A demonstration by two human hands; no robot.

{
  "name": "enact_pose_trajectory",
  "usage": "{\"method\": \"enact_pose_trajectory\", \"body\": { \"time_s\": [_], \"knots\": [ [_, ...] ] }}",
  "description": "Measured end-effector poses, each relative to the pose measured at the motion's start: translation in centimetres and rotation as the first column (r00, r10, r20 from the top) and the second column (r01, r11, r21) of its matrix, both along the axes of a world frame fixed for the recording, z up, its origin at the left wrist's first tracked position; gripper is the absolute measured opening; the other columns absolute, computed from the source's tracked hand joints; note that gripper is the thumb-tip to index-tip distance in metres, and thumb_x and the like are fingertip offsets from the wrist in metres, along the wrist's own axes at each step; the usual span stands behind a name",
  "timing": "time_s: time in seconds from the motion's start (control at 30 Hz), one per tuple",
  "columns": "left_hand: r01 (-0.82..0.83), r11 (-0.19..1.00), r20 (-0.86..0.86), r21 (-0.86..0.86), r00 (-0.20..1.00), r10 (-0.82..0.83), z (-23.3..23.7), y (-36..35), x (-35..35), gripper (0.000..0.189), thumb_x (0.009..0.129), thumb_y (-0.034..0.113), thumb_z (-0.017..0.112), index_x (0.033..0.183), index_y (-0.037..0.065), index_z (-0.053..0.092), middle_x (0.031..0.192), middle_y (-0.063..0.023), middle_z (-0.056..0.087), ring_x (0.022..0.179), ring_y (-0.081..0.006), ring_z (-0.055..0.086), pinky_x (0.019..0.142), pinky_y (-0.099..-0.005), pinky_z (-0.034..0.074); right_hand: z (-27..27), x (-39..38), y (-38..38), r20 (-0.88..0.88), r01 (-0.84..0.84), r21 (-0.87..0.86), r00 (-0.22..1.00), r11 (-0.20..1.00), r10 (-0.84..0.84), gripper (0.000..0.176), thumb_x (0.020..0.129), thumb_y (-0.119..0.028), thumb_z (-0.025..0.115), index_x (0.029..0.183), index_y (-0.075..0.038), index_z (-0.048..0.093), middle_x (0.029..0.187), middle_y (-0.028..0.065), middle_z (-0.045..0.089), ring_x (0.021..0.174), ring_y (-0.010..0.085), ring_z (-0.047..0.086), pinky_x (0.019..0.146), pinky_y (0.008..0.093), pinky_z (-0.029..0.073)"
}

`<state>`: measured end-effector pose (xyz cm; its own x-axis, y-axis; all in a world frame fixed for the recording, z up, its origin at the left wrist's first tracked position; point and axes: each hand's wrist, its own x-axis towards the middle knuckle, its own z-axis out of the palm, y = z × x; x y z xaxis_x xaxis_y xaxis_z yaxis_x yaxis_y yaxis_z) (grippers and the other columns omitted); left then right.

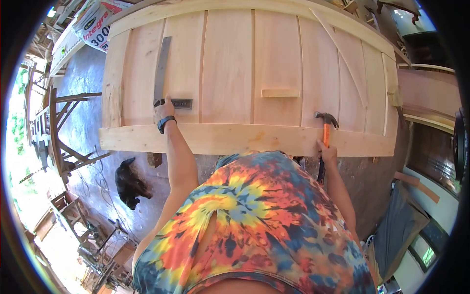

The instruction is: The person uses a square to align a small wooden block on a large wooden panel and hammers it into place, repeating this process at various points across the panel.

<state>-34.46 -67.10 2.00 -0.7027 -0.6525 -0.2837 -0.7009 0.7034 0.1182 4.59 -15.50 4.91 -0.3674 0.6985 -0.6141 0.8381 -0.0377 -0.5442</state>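
Observation:
My left hand [164, 110], with a dark watch on its wrist, is closed on a metal square [162, 68] at the left part of a large pale wooden panel [227, 68]. The square's long blade points away from me and its dark stock lies to the right of the hand. My right hand [328, 153] is closed round the orange and black handle of a hammer [326, 132], near the panel's front rail. The hammer's dark head is over the panel. Between the hands, a short wooden strip [280, 93] lies on the boards.
A long thin wooden piece [340, 56] lies slantwise on the panel's right part. Beyond the left corner is a printed sack [98, 27]. A black animal [131, 183] lies on the floor at left, near a wooden trestle [59, 132].

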Motion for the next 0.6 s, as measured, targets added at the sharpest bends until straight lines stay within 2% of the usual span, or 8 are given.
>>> {"method": "enact_pose_trajectory", "body": {
  "time_s": [0.13, 0.23, 0.27, 0.3, 0.33, 0.43, 0.5, 0.6],
  "knots": [
    [-0.084, 0.982, -0.042, 0.168, 0.995, 0.093, 1.2, -0.3, -1.4, 0.067, 0.079, 0.051, 0.066, 0.124, 0.001, 0.069, 0.128, -0.0265, 0.065, 0.121, -0.0362, 0.064, 0.101, -0.046, 0.05, 0.5, -0.3, -0.4, -0.008, 0.012, 0.006, 1.0, 1.0, -0.011, 0.046, 0.087, -0.042, 0.078, 0.07, -0.003, 0.06, 0.055, 0.0055, 0.055, 0.042, 0.0172, 0.054, 0.04, 0.0329, 0.044],
    [-0.083, 0.929, -0.157, 0.36, 0.977, 0.148, -6.6, -6.9, -4.5, 0.057, 0.076, 0.038, 0.066, 0.116, -0.002, 0.071, 0.118, -0.0264, 0.07, 0.106, -0.0329, 0.069, 0.091, -0.0451, 0.054, -0.6, 0.2, -0.1, 0.0, -0.025, 0.078, 1.0, 0.997, 0.025, 0.046, 0.087, -0.042, 0.078, 0.073, -0.001, 0.062, 0.055, 0.0053, 0.055, 0.042, 0.0175, 0.054, 0.04, 0.0331, 0.045],
    [-0.062, 0.856, -0.241, 0.513, 0.947, 0.213, -6.5, -7.3, -4.9, 0.052, 0.077, 0.036, 0.065, 0.111, -0.002, 0.073, 0.112, -0.0249, 0.072, 0.098, -0.0325, 0.072, 0.085, -0.0455, 0.057, -1.1, 0.6, 0.2, 0.004, -0.017, 0.083, 1.0, 0.996, 0.016, 0.046, 0.087, -0.042, 0.078, 0.073, -0.001, 0.062, 0.055, 0.0053, 0.055, 0.042, 0.0175, 0.054, 0.04, 0.0331, 0.045],
    [-0.034, 0.525, -0.233, 0.85, 0.87, 0.434, -6.7, -7.6, -4.9, 0.034, 0.075, 0.022, 0.067, 0.098, -0.003, 0.071, 0.097, -0.0207, 0.071, 0.078, -0.029, 0.072, 0.07, -0.0426, 0.059, -1.7, 0.8, 0.5, 0.005, -0.022, 0.1, 1.0, 0.995, 0.021, 0.046, 0.086, -0.042, 0.079, 0.073, -0.001, 0.063, 0.055, 0.0055, 0.055, 0.042, 0.0176, 0.054, 0.04, 0.0332, 0.045],
    [0.065, 0.521, -0.34, 0.851, 0.823, 0.454, -6.8, -8.1, -4.7, 0.015, 0.078, 0.01, 0.066, 0.089, 0.005, 0.057, 0.077, -0.0112, 0.064, 0.061, -0.0235, 0.065, 0.055, -0.0361, 0.056, -2.4, 1.1, 0.6, 0.007, -0.03, 0.113, 1.0, 0.993, 0.029, 0.045, 0.086, -0.041, 0.079, 0.074, 0.0, 0.064, 0.056, 0.0057, 0.056, 0.042, 0.0178, 0.054, 0.04, 0.0332, 0.045],
    [0.27, 0.507, -0.55, 0.819, 0.621, 0.558, 2.4, -2.1, -1.2, 0.03, 0.08, 0.003, 0.068, 0.107, 0.003, 0.053, 0.085, -0.0119, 0.066, 0.06, -0.0217, 0.065, 0.054, -0.0322, 0.055, -1.1, 0.3, 0.3, 0.038, -0.043, 0.116, 0.999, 0.992, 0.039, 0.044, 0.085, -0.039, 0.08, 0.074, 0.0, 0.064, 0.056, 0.0058, 0.057, 0.042, 0.0174, 0.054, 0.04, 0.033, 0.044],
    [0.578, 0.294, -0.642, 0.762, 0.61, 0.465, 4.6, -0.8, -0.1, 0.048, 0.085, 0.004, 0.072, 0.126, -0.001, 0.048, 0.1, -0.0157, 0.068, 0.069, -0.0213, 0.069, 0.066, -0.0352, 0.06, -1.2, 0.4, 0.2, 0.022, -0.021, 0.107, 1.0, 0.994, 0.018, 0.046, 0.084, -0.04, 0.08, 0.072, 0.002, 0.066, 0.057, 0.0061, 0.058, 0.044, 0.0174, 0.056, 0.042, 0.0339, 0.046],
    [0.737, 0.273, -0.785, 0.618, 0.596, 0.169, 9.3, 4.2, 2.6, 0.046, 0.089, 0.014, 0.076, 0.125, 0.001, 0.05, 0.104, -0.01, 0.069, 0.075, -0.0196, 0.07, 0.071, -0.0324, 0.059, -2.0, 0.7, 0.7, 0.0, -0.004, 0.112, 1.0, 0.994, 0.004, 0.048, 0.082, -0.04, 0.081, 0.069, 0.003, 0.067, 0.058, 0.0066, 0.06, 0.045, 0.0176, 0.058, 0.043, 0.0351, 0.047]
  ]
}}
